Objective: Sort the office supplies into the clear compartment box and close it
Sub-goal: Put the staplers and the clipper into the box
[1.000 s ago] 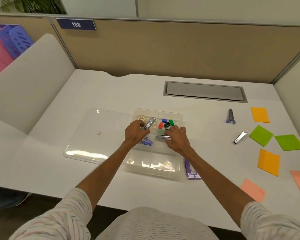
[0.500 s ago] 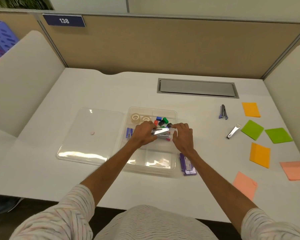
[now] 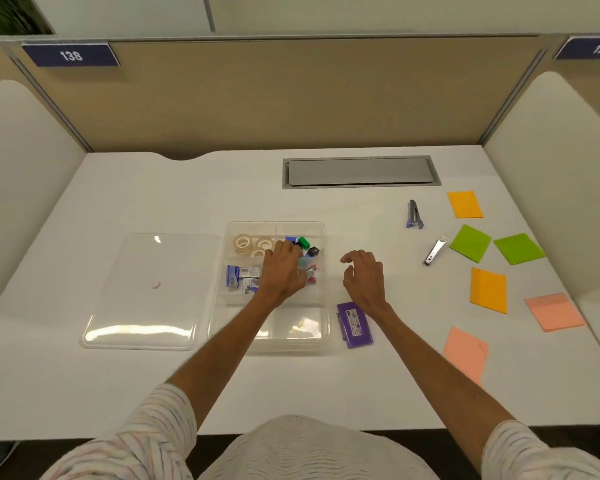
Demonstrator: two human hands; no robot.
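The clear compartment box (image 3: 321, 341) sits open mid-table, its lid (image 3: 139, 292) flat on the left. It holds tape rolls (image 3: 253, 244), small coloured pieces (image 3: 303, 242) and blue staple packets (image 3: 238, 275). My left hand (image 3: 283, 271) lies palm down in the middle right compartment, over a silver stapler (image 3: 309, 271) that peeks out at its fingertips. Its grip is hidden. My right hand (image 3: 364, 278) hovers just right of the box, fingers apart, holding nothing.
A purple case (image 3: 355, 323) lies against the box's right front corner. Further right are a small blue-grey stapler (image 3: 414, 214), a silver clip tool (image 3: 435, 251) and several coloured sticky notes (image 3: 488, 289). A grey cable hatch (image 3: 361, 171) is set in the table behind.
My left hand has lowered the silver stapler into the middle right compartment. My right hand has let go of it and drawn back to the right, out of the box.
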